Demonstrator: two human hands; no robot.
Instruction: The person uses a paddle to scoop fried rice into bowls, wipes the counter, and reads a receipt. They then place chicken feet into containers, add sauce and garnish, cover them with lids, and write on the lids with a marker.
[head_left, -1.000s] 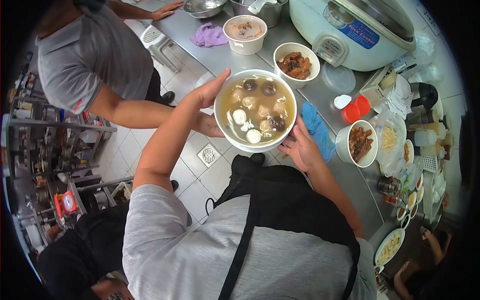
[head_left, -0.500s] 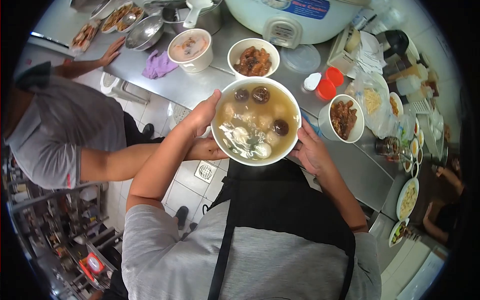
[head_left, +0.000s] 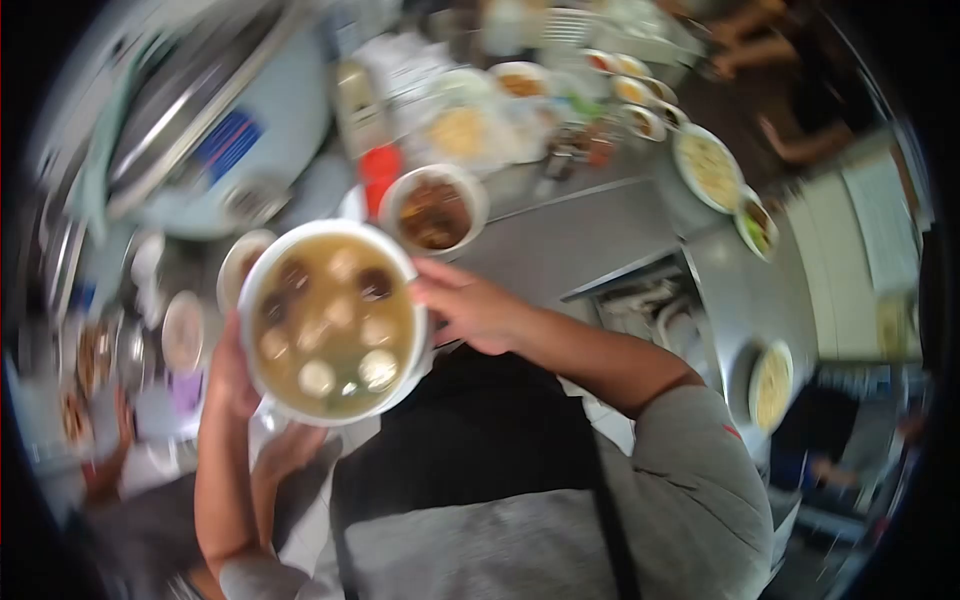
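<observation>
A large white bowl (head_left: 333, 227) of clear soup (head_left: 335, 348) is raised in front of my chest. Pale dumplings or balls and dark mushroom caps float in the broth. My left hand (head_left: 236, 372) is closed round the bowl's left side. On the opposite side my right hand (head_left: 468, 303) grips the wall just under the rim, its thumb toward the top edge. Another person's hand (head_left: 290, 452) is close below the bowl's lower left edge. Behind the bowl stand a white tub (head_left: 478, 208) of dark braised meat and a second, partly hidden tub (head_left: 232, 262).
A rice cooker (head_left: 290, 110) occupies the upper left of the steel counter (head_left: 575, 235). Red lids (head_left: 380, 168) stand beside the tub. Plates of pale food (head_left: 712, 170) and small bowls line the right side. The counter has an open recess (head_left: 650, 305). Another person works at upper right.
My view has swung right, so the counter appears shifted left and blurred. The soup bowl stays in both my hands. The other person's hand now shows lower, beneath the bowl's edge.
</observation>
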